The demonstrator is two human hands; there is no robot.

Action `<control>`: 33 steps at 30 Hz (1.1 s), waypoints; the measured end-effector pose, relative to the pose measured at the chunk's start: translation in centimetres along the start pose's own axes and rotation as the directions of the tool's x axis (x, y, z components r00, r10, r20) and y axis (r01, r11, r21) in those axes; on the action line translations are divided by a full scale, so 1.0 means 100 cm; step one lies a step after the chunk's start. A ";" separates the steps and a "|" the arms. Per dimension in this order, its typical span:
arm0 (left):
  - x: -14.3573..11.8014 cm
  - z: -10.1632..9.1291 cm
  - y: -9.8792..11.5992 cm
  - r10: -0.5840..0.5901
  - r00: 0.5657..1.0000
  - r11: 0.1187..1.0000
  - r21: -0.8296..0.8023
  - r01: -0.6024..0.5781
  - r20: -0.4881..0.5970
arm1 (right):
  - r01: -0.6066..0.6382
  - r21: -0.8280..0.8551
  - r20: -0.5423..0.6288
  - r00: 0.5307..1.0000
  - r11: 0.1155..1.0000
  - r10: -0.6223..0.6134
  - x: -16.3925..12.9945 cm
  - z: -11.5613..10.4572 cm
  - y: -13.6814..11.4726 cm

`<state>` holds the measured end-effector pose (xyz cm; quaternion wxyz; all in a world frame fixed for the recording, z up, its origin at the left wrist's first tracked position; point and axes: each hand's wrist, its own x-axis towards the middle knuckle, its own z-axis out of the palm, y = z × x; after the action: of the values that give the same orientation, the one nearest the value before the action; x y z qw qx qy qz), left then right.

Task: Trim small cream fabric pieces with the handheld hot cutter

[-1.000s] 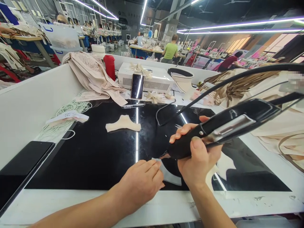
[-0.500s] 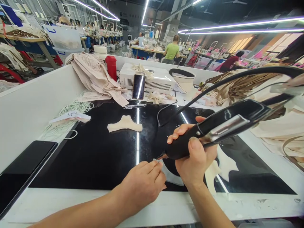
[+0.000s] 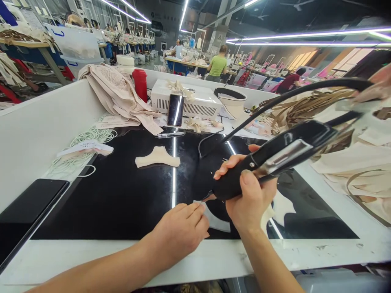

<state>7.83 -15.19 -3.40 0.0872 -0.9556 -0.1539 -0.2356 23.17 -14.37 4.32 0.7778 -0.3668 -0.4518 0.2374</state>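
My right hand is wrapped round a black corded hand tool with a metal lever on its side and a thin copper-coloured tip. The tip points down to the left and meets the end of a pale curved strip. Pinched at that end, the strip is held by my left hand just above the black mat. A cream fabric piece with a raised middle lies on the mat beyond my left hand. Other cream cut pieces lie to the right, partly behind my right wrist.
A black phone lies at the left, near tangled pale cord. Behind the mat are stacked beige fabric, a red bottle, a white vented box and an upright phone. The tool's cable arches rightwards.
The view has shifted slightly, moving the table up and left in the picture. My hands keep their grips, and slightly more of the strip's end shows at my left fingertips.
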 end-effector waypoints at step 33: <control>0.030 0.000 -0.006 0.076 0.996 0.961 -0.268 -0.062 0.041 | 0.022 -0.115 -0.068 0.997 0.993 -0.030 -0.028 -0.055 -0.038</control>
<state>10.19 -13.86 -1.90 -0.0377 -0.9691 -0.0896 -0.2267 26.81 -20.67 3.99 0.7739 -0.4127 -0.4420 0.1880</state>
